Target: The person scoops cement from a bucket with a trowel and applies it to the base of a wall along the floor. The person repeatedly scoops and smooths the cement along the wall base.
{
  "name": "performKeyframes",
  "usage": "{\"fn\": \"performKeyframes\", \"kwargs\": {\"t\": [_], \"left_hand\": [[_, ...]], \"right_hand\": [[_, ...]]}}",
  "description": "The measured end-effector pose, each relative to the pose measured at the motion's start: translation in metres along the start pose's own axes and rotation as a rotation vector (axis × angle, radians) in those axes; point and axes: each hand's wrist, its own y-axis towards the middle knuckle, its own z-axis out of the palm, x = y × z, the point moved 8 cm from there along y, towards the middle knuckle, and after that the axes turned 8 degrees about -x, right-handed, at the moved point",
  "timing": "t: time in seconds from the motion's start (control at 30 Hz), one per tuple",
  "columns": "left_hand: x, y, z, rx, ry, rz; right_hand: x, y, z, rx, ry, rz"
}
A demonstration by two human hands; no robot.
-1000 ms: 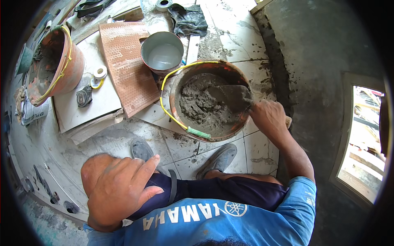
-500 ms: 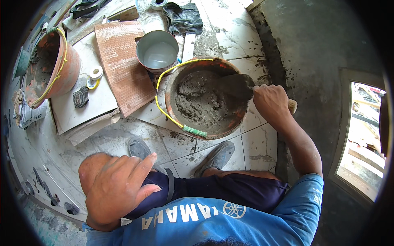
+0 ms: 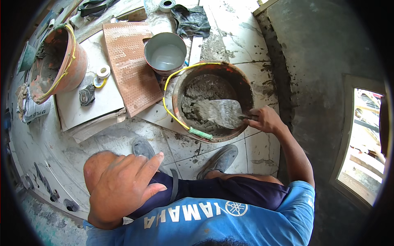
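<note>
My right hand (image 3: 266,119) is closed around the handle of a trowel (image 3: 225,112), over the right side of an orange-brown bucket (image 3: 249,91). The blade, slightly blurred, points left among the wet grey mortar (image 3: 205,88) inside. A yellow-wrapped bail (image 3: 165,96) with a green grip (image 3: 200,133) hangs along the bucket's left and near side. Over my bent left knee lies my left hand (image 3: 123,186), fingers loosely extended and nothing in them. Between my hands and the bucket, my grey shoes (image 3: 221,158) stand on the tiles.
Left of the bucket are a metal pail (image 3: 184,49) of cloudy liquid and a brown textured sheet (image 3: 131,65). A tape measure (image 3: 86,95) and tape roll (image 3: 103,71) lie on a white tile (image 3: 96,110). Another mortar-smeared bucket (image 3: 76,65) stands farther left. A grey wall (image 3: 320,49) rises at right.
My right hand has come nearer to me, and the trowel blade has turned its lighter face up and shifted lower over the mortar. My left hand stays on the knee; the whole view has shifted slightly.
</note>
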Motion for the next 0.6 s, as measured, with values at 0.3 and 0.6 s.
{"fn": "performKeyframes", "kwargs": {"t": [0.3, 0.6], "left_hand": [[-0.009, 0.013, 0.002, -0.041, 0.047, 0.096], [0.003, 0.007, 0.010, -0.007, 0.037, -0.038]], "right_hand": [[0.007, -0.011, -0.012, -0.191, 0.174, 0.028], [-0.053, -0.107, 0.006, -0.283, 0.273, 0.419]]}}
